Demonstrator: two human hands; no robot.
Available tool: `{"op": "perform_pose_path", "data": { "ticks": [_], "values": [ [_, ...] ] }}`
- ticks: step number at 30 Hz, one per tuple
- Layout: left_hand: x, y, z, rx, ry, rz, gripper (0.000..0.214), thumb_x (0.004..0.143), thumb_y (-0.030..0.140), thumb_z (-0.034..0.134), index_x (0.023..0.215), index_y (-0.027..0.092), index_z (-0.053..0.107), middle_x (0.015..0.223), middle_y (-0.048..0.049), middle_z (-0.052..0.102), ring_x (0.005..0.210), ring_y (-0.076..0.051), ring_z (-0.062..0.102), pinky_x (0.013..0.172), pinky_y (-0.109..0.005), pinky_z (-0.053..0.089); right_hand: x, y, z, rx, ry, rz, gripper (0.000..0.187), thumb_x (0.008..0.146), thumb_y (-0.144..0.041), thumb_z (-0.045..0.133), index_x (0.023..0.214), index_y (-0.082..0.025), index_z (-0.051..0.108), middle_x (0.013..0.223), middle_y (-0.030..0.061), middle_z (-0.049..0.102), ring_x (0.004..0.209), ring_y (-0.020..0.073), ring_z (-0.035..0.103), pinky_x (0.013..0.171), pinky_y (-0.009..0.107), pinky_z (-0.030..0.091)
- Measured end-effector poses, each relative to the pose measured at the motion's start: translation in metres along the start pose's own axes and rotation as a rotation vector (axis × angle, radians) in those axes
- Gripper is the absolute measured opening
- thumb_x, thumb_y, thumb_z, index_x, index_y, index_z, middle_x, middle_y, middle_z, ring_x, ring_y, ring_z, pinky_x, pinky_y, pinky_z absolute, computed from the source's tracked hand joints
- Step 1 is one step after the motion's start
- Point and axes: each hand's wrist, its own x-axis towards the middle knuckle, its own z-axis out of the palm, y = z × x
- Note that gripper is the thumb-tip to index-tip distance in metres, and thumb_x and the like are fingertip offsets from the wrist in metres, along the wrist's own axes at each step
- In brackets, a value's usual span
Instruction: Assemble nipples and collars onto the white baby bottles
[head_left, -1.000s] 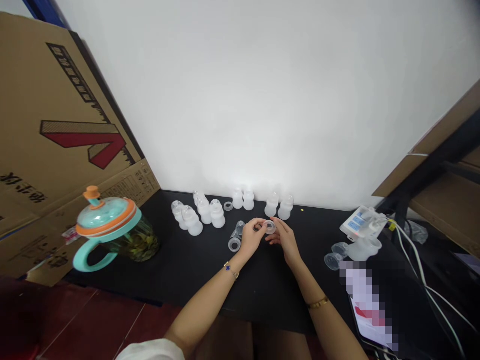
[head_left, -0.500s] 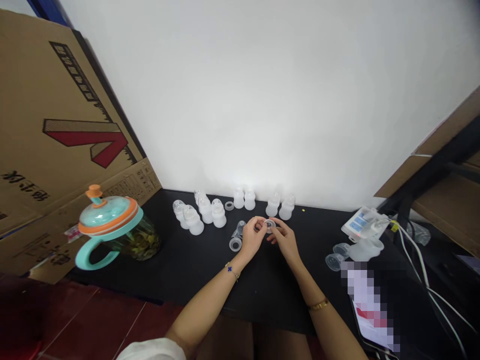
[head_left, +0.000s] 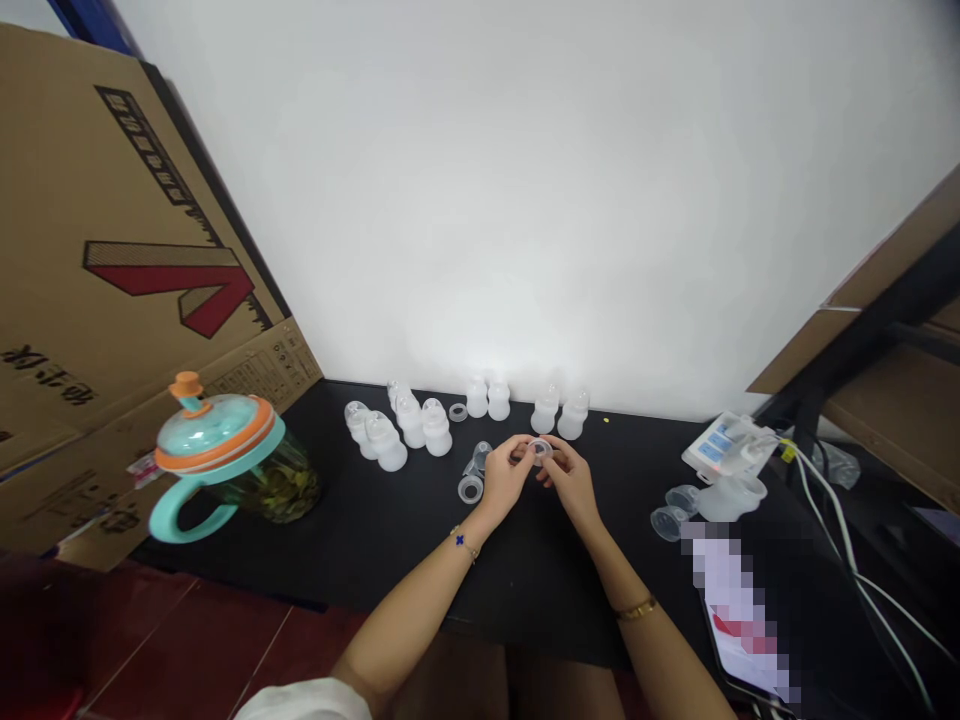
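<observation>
Between my left hand [head_left: 507, 472] and my right hand [head_left: 568, 474] is a translucent bottle collar ring [head_left: 539, 451], pinched from both sides above the black table [head_left: 360, 560]. The fingers of both hands are closed on its rim; whether something small sits inside it cannot be made out. Just left of my left hand lie another collar ring [head_left: 470, 488] and a clear cap [head_left: 482, 455], partly hidden by that hand. Beyond my hands stand small white baby bottles with clear caps, two at the right [head_left: 574, 414] and two in the middle [head_left: 498, 399].
Several capped bottles [head_left: 386, 442] cluster left, near a loose ring [head_left: 458, 412]. A large teal-lidded jug [head_left: 232, 460] stands at far left beside a cardboard box [head_left: 127, 250]. On the right are clear caps [head_left: 670, 523], uncapped bottles [head_left: 727, 497], a white box [head_left: 727, 447], cables and a phone [head_left: 742, 630].
</observation>
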Motion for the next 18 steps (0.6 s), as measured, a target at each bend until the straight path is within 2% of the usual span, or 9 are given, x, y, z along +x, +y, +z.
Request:
{"op": "perform_pose_path", "data": {
  "ticks": [11,18],
  "values": [
    [-0.0011,0.0020,0.0017,-0.007,0.037,0.016,0.015,0.086,0.034,0.062,0.089,0.020,0.066,0.078,-0.0036,0.072,0.074,-0.018,0.069,0.065,-0.026,0.051,-0.0011,0.0025,0.0012,-0.026,0.056,-0.010,0.040,0.075,-0.046,0.071,0.105,-0.018,0.068,0.078,0.0033,0.071,0.055,0.0140,0.061,0.045,0.022,0.044],
    [-0.0025,0.0015,0.0023,-0.001,0.032,0.009,0.014,0.084,0.034,0.063,0.087,0.020,0.063,0.077,-0.0025,0.072,0.072,-0.017,0.069,0.060,-0.025,0.049,-0.0007,0.0004,0.0001,-0.058,0.084,-0.021,0.045,0.072,-0.050,0.076,0.104,-0.019,0.069,0.082,0.0040,0.071,0.054,0.0142,0.061,0.046,0.024,0.046]
  ]
}}
